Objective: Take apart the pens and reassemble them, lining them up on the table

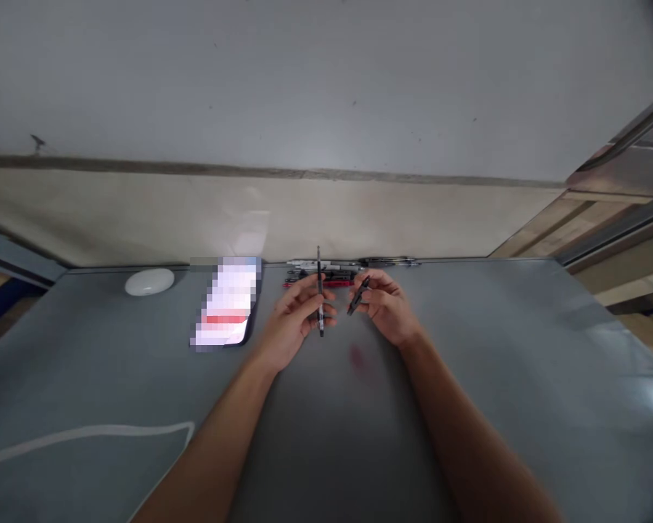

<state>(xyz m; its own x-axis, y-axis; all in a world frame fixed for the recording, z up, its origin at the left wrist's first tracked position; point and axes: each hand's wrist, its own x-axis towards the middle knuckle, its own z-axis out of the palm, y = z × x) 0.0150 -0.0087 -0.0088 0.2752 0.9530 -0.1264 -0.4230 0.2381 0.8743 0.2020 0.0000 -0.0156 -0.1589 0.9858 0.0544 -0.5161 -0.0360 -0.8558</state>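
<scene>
Grey, smooth table is carrying everything in view. Left hand is hovering near the far edge, fingers curled and pinching a slim black pen with a clear section, which is standing nearly upright, tip down, just above the surface. Right hand is sitting just beside it, apart from it, fingertips pinching a short black pen cap that is tilting toward the pen. Behind both hands, a loose row of black and red pens is lying along the far edge, against the wall. Toward the far left corner a white oval object is resting on the table. Between it and the left hand a dark-edged flat device is lying; its face is blurred. A white cable is trailing across the near left corner.
</scene>
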